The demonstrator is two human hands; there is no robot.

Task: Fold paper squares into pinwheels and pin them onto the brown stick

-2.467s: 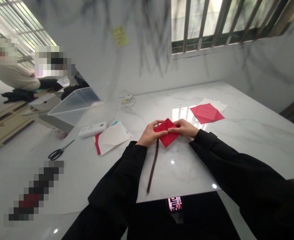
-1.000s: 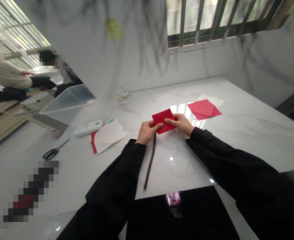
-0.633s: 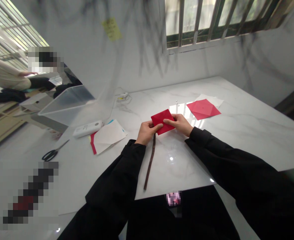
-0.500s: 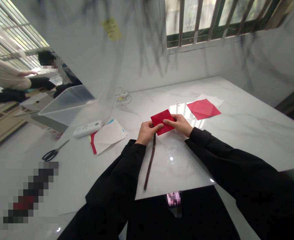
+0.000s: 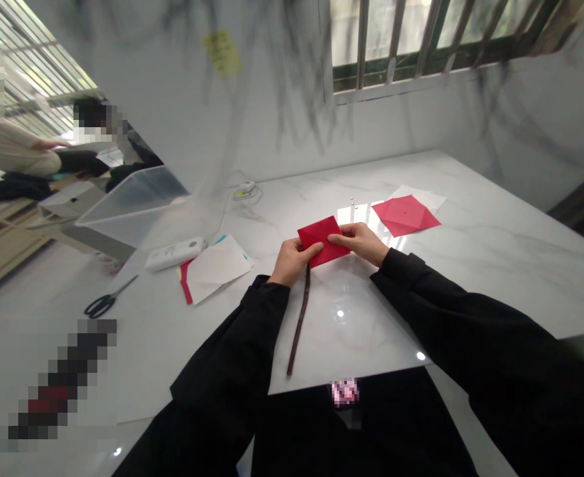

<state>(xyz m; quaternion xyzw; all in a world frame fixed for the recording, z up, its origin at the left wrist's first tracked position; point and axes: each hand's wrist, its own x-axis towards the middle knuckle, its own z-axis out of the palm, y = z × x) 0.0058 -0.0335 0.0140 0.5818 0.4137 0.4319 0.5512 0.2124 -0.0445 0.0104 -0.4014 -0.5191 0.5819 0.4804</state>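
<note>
Paper: since it looks square, axes match; upper edge rises rightward.
Left hand: thumb, fingers pinched on its left side.
Right hand: same, right side.

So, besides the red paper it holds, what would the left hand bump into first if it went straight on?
Probably the right hand, holding the right side of the red paper; the left hand points toward it, though depth is unclear.

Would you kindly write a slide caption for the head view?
Left hand and right hand hold a small red paper near a dark stick lying on a marbled table.
</note>
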